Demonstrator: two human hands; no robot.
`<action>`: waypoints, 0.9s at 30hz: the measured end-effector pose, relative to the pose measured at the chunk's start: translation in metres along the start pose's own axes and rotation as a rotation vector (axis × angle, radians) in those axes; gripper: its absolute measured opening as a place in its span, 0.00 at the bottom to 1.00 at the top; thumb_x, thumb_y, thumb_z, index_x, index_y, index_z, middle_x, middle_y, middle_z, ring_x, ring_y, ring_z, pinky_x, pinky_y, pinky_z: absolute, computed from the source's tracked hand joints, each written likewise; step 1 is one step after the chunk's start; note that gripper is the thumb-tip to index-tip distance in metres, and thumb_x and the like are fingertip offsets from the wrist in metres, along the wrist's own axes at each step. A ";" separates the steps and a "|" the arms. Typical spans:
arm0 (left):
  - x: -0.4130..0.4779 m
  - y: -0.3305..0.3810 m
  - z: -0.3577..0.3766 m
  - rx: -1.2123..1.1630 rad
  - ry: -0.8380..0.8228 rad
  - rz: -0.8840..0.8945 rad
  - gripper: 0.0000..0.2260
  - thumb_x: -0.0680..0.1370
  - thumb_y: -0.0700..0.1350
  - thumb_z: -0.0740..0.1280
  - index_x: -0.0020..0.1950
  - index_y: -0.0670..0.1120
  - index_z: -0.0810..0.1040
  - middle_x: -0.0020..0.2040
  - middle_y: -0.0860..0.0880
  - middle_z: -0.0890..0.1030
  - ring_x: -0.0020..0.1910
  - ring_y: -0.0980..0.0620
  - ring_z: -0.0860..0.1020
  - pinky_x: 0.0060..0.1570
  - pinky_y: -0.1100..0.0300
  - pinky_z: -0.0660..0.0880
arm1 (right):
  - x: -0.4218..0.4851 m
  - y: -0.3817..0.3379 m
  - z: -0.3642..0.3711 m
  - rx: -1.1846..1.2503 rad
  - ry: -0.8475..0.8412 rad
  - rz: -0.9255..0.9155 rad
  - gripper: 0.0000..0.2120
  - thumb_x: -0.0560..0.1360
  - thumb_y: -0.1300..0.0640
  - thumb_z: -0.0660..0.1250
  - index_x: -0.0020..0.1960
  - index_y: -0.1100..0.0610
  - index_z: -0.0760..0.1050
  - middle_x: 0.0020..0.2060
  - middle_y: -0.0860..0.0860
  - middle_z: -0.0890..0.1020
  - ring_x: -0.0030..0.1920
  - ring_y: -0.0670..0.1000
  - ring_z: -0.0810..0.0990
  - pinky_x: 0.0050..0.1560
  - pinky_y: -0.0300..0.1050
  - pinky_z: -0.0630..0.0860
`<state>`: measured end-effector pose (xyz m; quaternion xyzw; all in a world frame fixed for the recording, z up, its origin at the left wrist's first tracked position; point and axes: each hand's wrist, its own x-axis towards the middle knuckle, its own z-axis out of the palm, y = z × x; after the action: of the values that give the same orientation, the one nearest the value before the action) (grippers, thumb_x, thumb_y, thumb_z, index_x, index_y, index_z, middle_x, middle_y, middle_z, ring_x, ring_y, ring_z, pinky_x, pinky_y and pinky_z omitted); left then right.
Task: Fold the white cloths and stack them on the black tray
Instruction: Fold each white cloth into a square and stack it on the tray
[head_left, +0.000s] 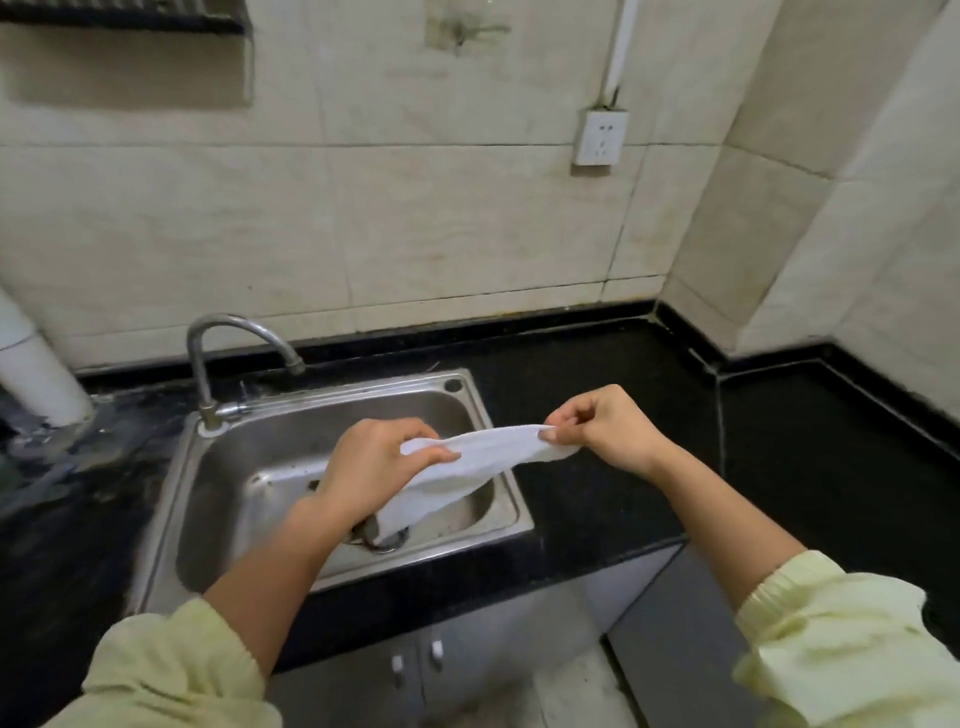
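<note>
A white cloth (483, 462) is stretched in the air above the steel sink (467, 400). My left hand (374, 467) pinches its left end between thumb and fingers. My right hand (602, 426) pinches the right end, over the sink's right rim. The cloth's lower part sags down toward the drain, behind my left wrist. No black tray is in view.
A curved metal tap (218, 358) stands at the sink's back left. Black countertop (649, 405) runs right into a tiled corner. A white pipe (36, 374) stands at far left. A wall socket (600, 137) is above. Grey cabinet doors (467, 654) lie below the counter edge.
</note>
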<state>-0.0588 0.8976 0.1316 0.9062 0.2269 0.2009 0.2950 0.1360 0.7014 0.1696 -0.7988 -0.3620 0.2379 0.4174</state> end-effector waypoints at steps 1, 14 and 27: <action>0.003 0.015 0.011 -0.001 -0.014 0.028 0.08 0.70 0.59 0.73 0.41 0.56 0.84 0.40 0.61 0.84 0.42 0.61 0.80 0.46 0.60 0.75 | -0.011 0.011 -0.017 0.007 0.023 0.011 0.02 0.70 0.62 0.75 0.38 0.59 0.84 0.31 0.49 0.81 0.31 0.39 0.76 0.36 0.29 0.71; 0.064 0.180 0.149 -0.097 -0.202 0.282 0.07 0.74 0.54 0.71 0.45 0.51 0.84 0.41 0.55 0.80 0.42 0.57 0.78 0.45 0.55 0.76 | -0.126 0.124 -0.177 -0.078 0.418 0.191 0.06 0.74 0.54 0.71 0.42 0.55 0.83 0.40 0.55 0.84 0.41 0.51 0.80 0.45 0.47 0.77; 0.181 0.291 0.293 -0.209 -0.504 0.445 0.05 0.78 0.49 0.67 0.48 0.54 0.83 0.41 0.59 0.82 0.42 0.62 0.79 0.40 0.65 0.72 | -0.140 0.213 -0.301 -0.139 0.728 0.433 0.11 0.73 0.49 0.73 0.37 0.56 0.80 0.33 0.49 0.80 0.34 0.46 0.75 0.32 0.37 0.68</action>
<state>0.3204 0.6530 0.1370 0.9195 -0.0777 0.0521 0.3818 0.3346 0.3603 0.1636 -0.9145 -0.0302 -0.0023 0.4034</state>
